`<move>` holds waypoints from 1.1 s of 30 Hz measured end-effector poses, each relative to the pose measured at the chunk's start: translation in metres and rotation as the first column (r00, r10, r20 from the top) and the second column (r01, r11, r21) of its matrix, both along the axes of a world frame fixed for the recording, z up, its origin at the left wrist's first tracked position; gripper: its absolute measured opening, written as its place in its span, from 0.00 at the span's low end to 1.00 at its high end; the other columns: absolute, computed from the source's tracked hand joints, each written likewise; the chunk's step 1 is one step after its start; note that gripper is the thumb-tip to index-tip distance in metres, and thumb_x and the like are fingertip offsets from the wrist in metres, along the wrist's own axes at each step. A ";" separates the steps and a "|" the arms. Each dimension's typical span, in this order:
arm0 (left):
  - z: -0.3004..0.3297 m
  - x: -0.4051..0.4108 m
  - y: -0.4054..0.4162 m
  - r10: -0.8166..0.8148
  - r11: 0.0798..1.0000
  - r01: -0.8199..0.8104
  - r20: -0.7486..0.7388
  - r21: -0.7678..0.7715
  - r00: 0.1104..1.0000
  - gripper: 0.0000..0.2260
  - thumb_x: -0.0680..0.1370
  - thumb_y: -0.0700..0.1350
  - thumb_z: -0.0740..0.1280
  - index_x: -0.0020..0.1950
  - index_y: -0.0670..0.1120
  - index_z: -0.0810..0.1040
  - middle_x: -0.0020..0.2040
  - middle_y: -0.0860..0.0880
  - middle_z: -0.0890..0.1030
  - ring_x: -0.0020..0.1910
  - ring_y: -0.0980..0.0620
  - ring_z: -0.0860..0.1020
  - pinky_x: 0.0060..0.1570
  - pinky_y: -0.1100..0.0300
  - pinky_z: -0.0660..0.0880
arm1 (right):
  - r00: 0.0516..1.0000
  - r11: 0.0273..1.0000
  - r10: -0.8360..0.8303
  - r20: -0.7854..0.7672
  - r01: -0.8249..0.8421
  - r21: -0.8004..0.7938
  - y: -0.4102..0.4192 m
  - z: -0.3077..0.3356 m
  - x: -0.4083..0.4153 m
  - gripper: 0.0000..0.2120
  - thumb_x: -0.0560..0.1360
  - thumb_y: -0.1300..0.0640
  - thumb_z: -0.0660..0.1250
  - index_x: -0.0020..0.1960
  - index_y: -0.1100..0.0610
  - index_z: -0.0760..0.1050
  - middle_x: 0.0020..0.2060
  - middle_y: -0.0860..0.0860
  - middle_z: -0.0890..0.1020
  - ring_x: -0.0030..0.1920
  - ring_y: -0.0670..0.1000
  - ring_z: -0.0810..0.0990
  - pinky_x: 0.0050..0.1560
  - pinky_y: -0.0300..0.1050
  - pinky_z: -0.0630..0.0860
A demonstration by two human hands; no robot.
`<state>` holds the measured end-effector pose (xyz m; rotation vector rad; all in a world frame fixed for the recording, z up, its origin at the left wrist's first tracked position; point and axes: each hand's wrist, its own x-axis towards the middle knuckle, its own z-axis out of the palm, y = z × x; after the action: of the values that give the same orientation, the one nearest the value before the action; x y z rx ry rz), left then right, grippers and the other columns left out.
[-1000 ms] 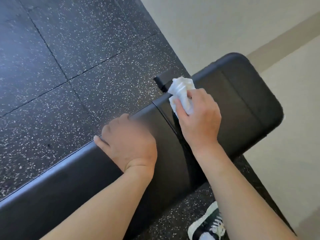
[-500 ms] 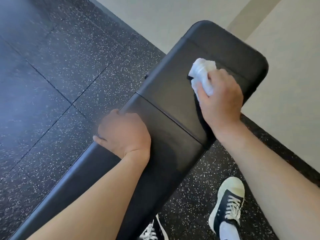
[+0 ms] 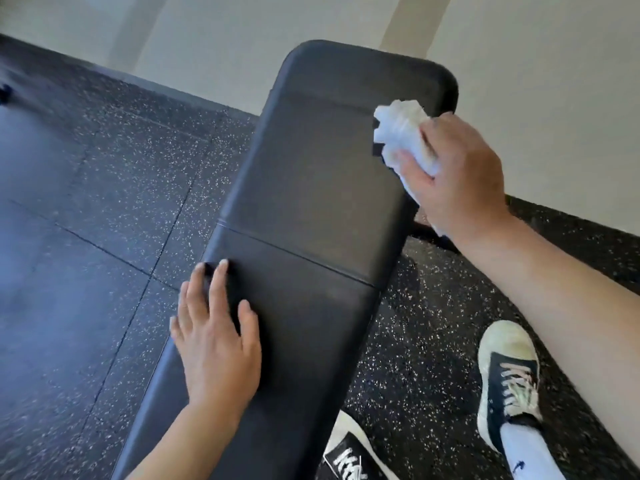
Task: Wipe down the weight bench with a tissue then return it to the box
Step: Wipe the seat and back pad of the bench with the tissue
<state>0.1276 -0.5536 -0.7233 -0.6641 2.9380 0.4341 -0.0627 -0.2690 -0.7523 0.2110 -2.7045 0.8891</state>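
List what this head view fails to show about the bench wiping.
- Tissue box: nowhere in the head view.
- Tissue: its lower part is covered by the right hand.
- Bench: near end cut off by the bottom edge; legs hidden under the pad.
- Dark object at the left edge: blurred, cropped.

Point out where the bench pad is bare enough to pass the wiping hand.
The black padded weight bench is bare between its rounded far end and the cross seam, and below the seam toward the right edge. The left hand lies flat at the left edge; the right hand grips the crumpled white tissue at the right edge.
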 end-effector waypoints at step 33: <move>-0.019 -0.190 0.080 -0.390 0.916 0.399 -0.302 -0.035 0.870 0.21 0.76 0.44 0.61 0.69 0.46 0.74 0.74 0.47 0.71 0.67 0.39 0.69 0.69 0.40 0.67 | 0.856 0.625 -0.140 0.498 0.467 -0.626 -0.064 -0.013 0.135 0.10 0.84 0.40 0.58 0.65 0.34 0.65 0.52 0.39 0.81 0.50 0.42 0.81 0.50 0.41 0.77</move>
<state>-0.0624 -0.4739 -0.7423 0.0277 3.2272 0.5743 0.0727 -0.3327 -0.7658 -0.6783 -2.3113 1.9704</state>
